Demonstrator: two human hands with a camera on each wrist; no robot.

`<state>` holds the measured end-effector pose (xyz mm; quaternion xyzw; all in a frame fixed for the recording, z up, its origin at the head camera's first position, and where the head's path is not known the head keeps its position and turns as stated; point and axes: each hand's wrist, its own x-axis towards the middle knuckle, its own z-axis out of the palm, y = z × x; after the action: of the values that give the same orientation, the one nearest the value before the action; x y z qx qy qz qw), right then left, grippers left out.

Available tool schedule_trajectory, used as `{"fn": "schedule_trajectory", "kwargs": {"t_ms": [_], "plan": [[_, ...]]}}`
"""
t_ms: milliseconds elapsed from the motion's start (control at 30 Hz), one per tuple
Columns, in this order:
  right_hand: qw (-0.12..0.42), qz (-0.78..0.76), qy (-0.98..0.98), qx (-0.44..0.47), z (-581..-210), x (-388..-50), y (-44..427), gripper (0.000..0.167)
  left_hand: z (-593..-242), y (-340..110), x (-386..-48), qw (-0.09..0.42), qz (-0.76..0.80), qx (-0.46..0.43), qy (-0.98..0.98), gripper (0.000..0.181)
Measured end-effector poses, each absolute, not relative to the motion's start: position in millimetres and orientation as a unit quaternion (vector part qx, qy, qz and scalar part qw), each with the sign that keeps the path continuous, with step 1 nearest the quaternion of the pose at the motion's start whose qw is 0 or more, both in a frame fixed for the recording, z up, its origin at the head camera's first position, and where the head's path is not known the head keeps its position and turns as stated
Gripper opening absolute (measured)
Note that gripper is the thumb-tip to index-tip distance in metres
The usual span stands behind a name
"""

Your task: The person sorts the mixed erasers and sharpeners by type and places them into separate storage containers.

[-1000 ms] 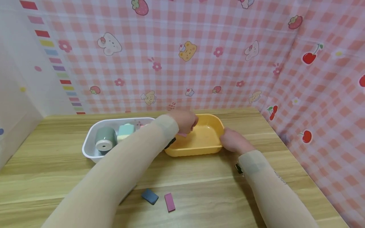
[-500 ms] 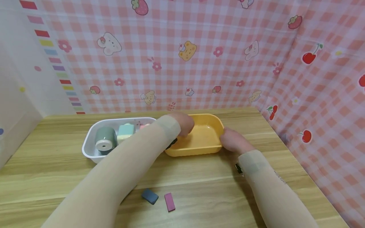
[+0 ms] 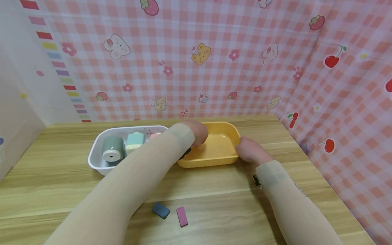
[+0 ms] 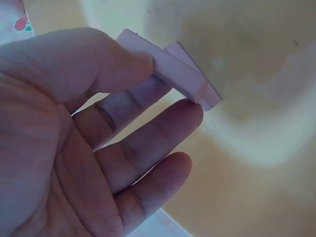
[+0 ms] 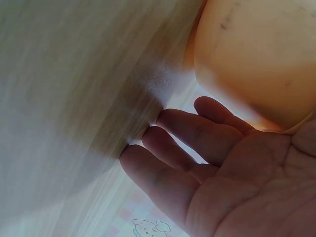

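Observation:
Inside the yellow tray [image 3: 218, 144], at its left part, is my left hand [image 3: 196, 132]. The left wrist view shows its thumb and fingers pinching a small pink block [image 4: 165, 64]; a second flat pink piece [image 4: 211, 96] shows partly behind it. My right hand [image 3: 251, 150] holds the tray's right rim. In the right wrist view, the right hand [image 5: 197, 153] lies against the tray's outer wall [image 5: 256, 59], fingers slightly bent and fingertips at the wooden table; the thumb is hidden.
Left of the yellow tray stands a white tray [image 3: 99, 149] with a grey-green container [image 3: 113, 148] and a mint item [image 3: 135, 140], partly behind my left sleeve. A dark blue block [image 3: 161, 210] and a magenta block [image 3: 182, 216] lie at the front.
My left hand has moved slightly left and lower; the pink piece visible below it a second ago is now hidden in the head view. The right hand has stayed at the rim.

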<state>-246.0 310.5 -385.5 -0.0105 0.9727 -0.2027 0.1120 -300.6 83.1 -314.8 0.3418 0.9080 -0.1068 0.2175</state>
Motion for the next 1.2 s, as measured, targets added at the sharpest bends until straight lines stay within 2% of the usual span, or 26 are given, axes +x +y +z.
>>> {"fn": "schedule_trajectory", "kwargs": {"t_ms": [933,1100,1200], "plan": [[0.109,-0.207,0.972,-0.015,-384.1,-245.5,308.3,0.048,-313.0,81.1,-301.6,0.234,-0.091,0.341,0.906,0.02],[0.108,-0.202,0.973,-0.018,-383.8,-244.7,308.7,0.05,-313.2,79.1,-300.1,0.225,-0.073,0.337,0.911,0.013],[0.105,-0.199,0.974,-0.02,-383.3,-244.4,308.3,0.05,-313.3,77.3,-298.5,0.217,-0.056,0.335,0.915,0.017]]}}
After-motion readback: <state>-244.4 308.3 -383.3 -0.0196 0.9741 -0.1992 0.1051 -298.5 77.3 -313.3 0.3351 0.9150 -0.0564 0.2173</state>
